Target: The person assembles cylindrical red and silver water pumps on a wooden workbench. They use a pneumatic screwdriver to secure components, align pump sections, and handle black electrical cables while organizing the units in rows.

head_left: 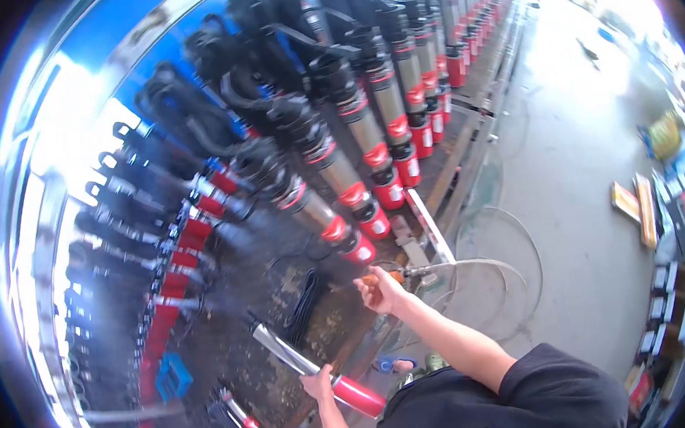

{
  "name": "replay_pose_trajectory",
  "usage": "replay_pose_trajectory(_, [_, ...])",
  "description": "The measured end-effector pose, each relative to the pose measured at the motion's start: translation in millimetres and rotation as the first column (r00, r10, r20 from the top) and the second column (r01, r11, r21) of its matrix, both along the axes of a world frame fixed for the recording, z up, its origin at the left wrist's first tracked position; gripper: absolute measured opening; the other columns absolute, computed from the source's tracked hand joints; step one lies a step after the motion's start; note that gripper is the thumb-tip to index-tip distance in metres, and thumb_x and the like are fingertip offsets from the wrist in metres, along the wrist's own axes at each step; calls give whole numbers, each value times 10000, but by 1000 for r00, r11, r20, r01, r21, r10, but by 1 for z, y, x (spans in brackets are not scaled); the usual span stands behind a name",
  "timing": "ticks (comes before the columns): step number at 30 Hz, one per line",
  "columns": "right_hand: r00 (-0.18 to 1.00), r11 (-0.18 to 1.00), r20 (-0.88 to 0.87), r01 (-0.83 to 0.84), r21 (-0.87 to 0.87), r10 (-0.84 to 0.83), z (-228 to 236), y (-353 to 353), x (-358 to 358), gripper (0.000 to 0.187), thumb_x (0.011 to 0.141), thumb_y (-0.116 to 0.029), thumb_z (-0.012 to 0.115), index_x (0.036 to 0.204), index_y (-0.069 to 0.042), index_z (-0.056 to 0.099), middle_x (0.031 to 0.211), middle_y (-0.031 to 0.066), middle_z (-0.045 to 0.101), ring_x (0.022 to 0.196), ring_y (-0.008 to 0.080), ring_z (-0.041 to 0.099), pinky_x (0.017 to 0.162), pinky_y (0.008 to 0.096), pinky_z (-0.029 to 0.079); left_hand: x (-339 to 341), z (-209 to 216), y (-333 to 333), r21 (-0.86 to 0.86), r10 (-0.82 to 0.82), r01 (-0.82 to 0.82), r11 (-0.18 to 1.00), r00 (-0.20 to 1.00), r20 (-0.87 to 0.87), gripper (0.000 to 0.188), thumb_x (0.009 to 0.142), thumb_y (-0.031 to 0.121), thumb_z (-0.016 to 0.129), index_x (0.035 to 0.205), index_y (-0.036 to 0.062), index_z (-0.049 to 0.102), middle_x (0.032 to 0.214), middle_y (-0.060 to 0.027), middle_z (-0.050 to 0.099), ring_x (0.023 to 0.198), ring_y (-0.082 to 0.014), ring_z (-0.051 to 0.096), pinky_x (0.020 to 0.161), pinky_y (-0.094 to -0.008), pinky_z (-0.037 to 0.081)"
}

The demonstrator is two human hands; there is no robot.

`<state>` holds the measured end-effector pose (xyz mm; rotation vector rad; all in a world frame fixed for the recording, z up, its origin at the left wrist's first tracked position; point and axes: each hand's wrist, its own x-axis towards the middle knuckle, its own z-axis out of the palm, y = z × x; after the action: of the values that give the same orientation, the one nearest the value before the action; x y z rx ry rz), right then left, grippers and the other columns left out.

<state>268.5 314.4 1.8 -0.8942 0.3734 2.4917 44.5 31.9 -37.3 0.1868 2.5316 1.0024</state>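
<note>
My left hand (319,384) grips a long pump, a silver tube with a red end (357,395), held slanted over a dirty wet platform (257,358). My right hand (379,288) is closed on an orange-handled spray gun (384,278) with a thin hose (484,262) trailing to the right. A fine spray (231,297) blows leftward from the gun toward the pumps on the left. A long row of similar upright pumps (370,143) with silver bodies and red bases stands on the platform ahead of me.
More red-based pumps (168,285) line the left side. A blue crate (173,375) sits at the lower left. The grey concrete floor (580,163) lies to the right, with stacked boxes (668,220) along its far right edge. Hose loops (509,283) lie on the floor.
</note>
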Motion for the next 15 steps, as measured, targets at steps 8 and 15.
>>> replay_pose_trajectory(8, [-292,457,739,-889,25,-607,3,106,156,346,797,-294,751,994,-13,702,1010,201,658,930,362,688,810,456,567,63,16,59,167,-50,29,986,991,125,696,600,73,823,1204,-135,547,1161,-218,649,965,-294,667,835,-383,541])
replay_pose_trajectory(15, [-314,469,773,-883,-24,-551,-7,122,155,267,736,-245,773,868,-14,755,901,203,729,874,358,728,758,442,591,77,24,70,110,-4,-11,994,990,140,724,622,85,816,1232,-150,504,1207,-250,618,1017,-317,657,866,-397,539])
